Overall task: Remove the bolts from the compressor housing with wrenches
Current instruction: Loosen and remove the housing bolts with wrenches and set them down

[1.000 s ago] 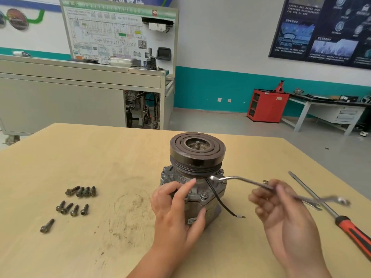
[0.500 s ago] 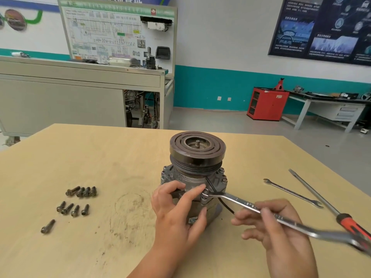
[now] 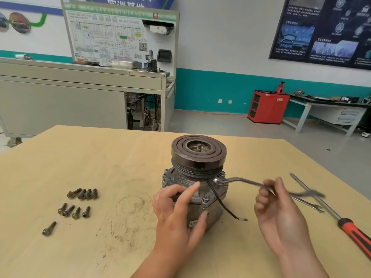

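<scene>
The grey compressor (image 3: 197,177) stands upright on the wooden table (image 3: 100,157), its dark pulley on top. My left hand (image 3: 176,213) wraps around the housing's front, index finger laid along the flange. A bolt (image 3: 205,197) sticks up from the flange just right of that finger. My right hand (image 3: 279,207) pinches the shaft of a silver wrench (image 3: 243,182), whose ring end sits at a bolt on the housing's right rim. The wrench's far end is motion-blurred. A black wire (image 3: 222,205) hangs from the housing toward the table.
Several removed bolts (image 3: 80,201) lie in rows at the left, one more bolt (image 3: 49,228) apart nearer me. A second open-end wrench (image 3: 309,205) and a red-handled screwdriver (image 3: 349,227) lie at the right, near the table's edge.
My right hand swung the wrench from the front flange bolt up and back to the housing's right rim. My left hand kept its hold on the housing.
</scene>
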A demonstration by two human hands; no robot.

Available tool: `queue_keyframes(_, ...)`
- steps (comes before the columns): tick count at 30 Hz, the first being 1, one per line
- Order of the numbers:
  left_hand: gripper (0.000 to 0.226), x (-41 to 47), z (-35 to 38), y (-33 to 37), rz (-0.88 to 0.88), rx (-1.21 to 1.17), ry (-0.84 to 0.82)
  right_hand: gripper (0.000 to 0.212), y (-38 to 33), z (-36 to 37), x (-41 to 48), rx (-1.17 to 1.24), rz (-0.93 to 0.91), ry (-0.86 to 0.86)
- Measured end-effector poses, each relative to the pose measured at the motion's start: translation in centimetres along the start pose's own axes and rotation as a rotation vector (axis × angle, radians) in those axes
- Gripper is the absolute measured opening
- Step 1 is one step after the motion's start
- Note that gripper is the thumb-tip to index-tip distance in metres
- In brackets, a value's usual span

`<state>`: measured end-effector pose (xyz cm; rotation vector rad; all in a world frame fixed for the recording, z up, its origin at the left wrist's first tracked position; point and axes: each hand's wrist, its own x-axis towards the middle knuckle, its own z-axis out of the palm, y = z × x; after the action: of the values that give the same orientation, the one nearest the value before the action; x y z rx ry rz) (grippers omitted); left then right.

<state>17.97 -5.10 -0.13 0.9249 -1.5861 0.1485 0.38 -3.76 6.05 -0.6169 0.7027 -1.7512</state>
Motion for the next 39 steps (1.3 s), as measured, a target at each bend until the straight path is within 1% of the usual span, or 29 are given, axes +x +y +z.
queue_keyframes(2, 0.048, 0.0, 0.0, 0.0, -0.005, 0.011, -0.012, 0.035, 0.4, -0.5, -2.8, -0.143, -0.098, 0.029)
queue_keyframes(4, 0.046, 0.1, 0.0, 0.1, -0.006, 0.023, -0.019, 0.036, 1.0, -0.5, -4.6, -0.228, -0.211, 0.046)
queue_keyframes(5, 0.046, 0.1, 0.0, 0.1, -0.005, 0.028, -0.02, 0.034, 1.2, -0.1, -5.4, -0.262, -0.246, 0.045)
queue_keyframes(7, 0.046, 0.2, -0.1, 0.1, -0.004, 0.033, -0.021, 0.023, 1.6, 0.7, -6.5, -0.333, -0.278, 0.001)
queue_keyframes(8, 0.047, 0.2, -0.1, 0.1, -0.003, 0.032, -0.022, 0.032, 1.6, 1.0, -7.0, -0.38, -0.289, -0.032)
queue_keyframes(9, 0.047, 0.2, -0.1, 0.1, 0.0, 0.033, -0.023, 0.047, 1.5, 1.1, -7.3, -0.446, -0.289, -0.065)
queue_keyframes(10, 0.046, 0.2, -0.1, 0.1, 0.005, 0.038, -0.024, 0.054, 1.5, 1.1, -7.4, -0.499, -0.293, -0.092)
queue_keyframes(11, 0.045, 0.2, -0.1, 0.0, 0.01, 0.047, -0.024, 0.05, 1.2, 1.3, -7.4, -0.52, -0.308, -0.089)
queue_keyframes(13, 0.041, 0.1, 0.0, 0.0, 0.012, 0.046, -0.019, 0.028, 0.8, 1.3, -6.5, -0.485, -0.322, -0.074)
queue_keyframes(14, 0.039, 0.1, 0.1, 0.0, 0.01, 0.034, -0.014, 0.025, 0.6, 1.2, -5.5, -0.437, -0.303, -0.042)
queue_keyframes(15, 0.037, 0.0, 0.1, 0.0, 0.008, 0.023, -0.01, 0.028, 0.5, 0.9, -4.0, -0.417, -0.254, -0.018)
queue_keyframes(17, 0.034, 0.1, 0.2, 0.1, 0.011, 0.016, -0.001, 0.024, 0.4, 0.9, -0.2, -0.461, -0.136, 0.017)
queue_keyframes(19, 0.032, 0.1, 0.2, 0.1, 0.023, 0.022, 0.002, 0.019, 0.5, 0.9, 2.9, -0.569, -0.072, -0.065)
queue_keyframes(21, 0.034, 0.0, 0.1, 0.0, 0.044, 0.035, -0.005, 0.023, 0.5, 1.5, 4.9, -0.621, -0.022, -0.147)
queue_keyframes(22, 0.038, 0.0, 0.1, -0.1, 0.049, 0.043, -0.009, 0.025, 0.4, 2.1, 5.5, -0.619, -0.001, -0.168)
queue_keyframes(23, 0.043, 0.0, 0.1, -0.1, 0.046, 0.046, -0.012, 0.026, 0.1, 2.6, 5.7, -0.556, 0.026, -0.169)
queue_keyframes(24, 0.048, 0.0, 0.1, -0.1, 0.034, 0.038, -0.013, 0.027, -0.3, 2.9, 5.5, -0.424, 0.053, -0.151)
queue_keyframes(26, 0.052, 0.0, 0.1, -0.1, 0.0, 0.007, -0.004, 0.024, -0.9, 2.3, 3.7, -0.125, 0.051, -0.102)
queue_keyframes(27, 0.052, 0.0, 0.1, -0.1, -0.012, 0.003, 0.0, 0.022, -1.0, 1.7, 2.6, -0.05, 0.029, -0.073)
queue_keyframes(28, 0.052, 0.0, 0.1, 0.0, -0.02, 0.006, 0.001, 0.02, -1.0, 1.0, 1.3, -0.038, -0.007, -0.05)
queue_keyframes(32, 0.049, 0.0, 0.1, 0.0, -0.016, 0.024, -0.017, 0.011, 0.3, -0.3, -3.5, -0.207, -0.156, -0.03)
queue_keyframes(34, 0.048, 0.0, 0.1, 0.0, -0.01, 0.036, -0.018, 0.007, 1.1, 0.0, -4.8, -0.289, -0.252, 0.009)
queue_keyframes(37, 0.047, 0.1, 0.0, 0.1, -0.001, 0.042, -0.019, 0.005, 2.2, 0.4, -5.6, -0.391, -0.382, 0.046)
queue_keyframes(39, 0.045, 0.1, -0.1, 0.0, 0.009, 0.05, -0.03, 0.009, 2.6, 0.5, -5.6, -0.429, -0.432, 0.05)
